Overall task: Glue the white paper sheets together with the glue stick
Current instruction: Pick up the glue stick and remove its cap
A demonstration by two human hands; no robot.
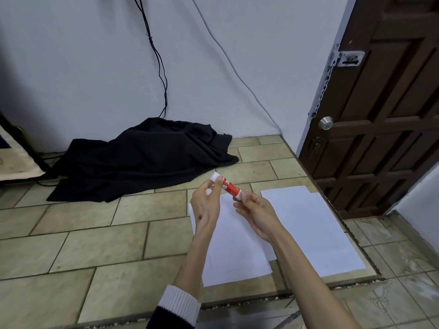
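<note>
- The black cloth (142, 160) lay heaped on the tiled floor (95, 233) by the wall, well apart from the work; it posed little risk.
- The left hand (204, 205) pinched the white cap (215, 176) of the glue stick (229, 187); a hard tug could have sent the cap flying.
- The right hand (255, 212) gripped the red barrel, held in the air above the sheets; a loose hold might have dropped it and smeared them.
- The near paper sheet (235, 257) and the far paper sheet (313, 229) lay overlapping on the floor; unweighted, they could have shifted and glued up crooked.
</note>
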